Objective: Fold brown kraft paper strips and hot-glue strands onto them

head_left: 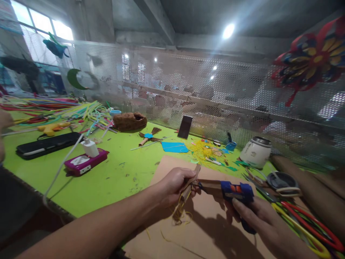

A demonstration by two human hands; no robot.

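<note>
My left hand (pixel 174 185) pinches a folded brown paper strip (pixel 197 170) over the brown sheet. Thin yellow strands (pixel 179 212) hang from below these fingers. Wrapped in my right hand (pixel 253 212) is a blue glue gun (pixel 238 192) with orange parts and a brown-covered front. Its tip (pixel 198 185) points left and meets or nearly meets the strip; I cannot tell whether they touch. Beneath both hands lies the brown sheet (pixel 164 172), with loose yellow threads on it.
Yellow shreds (pixel 203 151), a blue paper piece (pixel 174 147) and a phone (pixel 185 126) are farther back. To the right are a white jar (pixel 256 151), a tape roll (pixel 283 182) and red-and-yellow handled scissors (pixel 309 223). A purple power strip (pixel 86 162) with a cable sits left.
</note>
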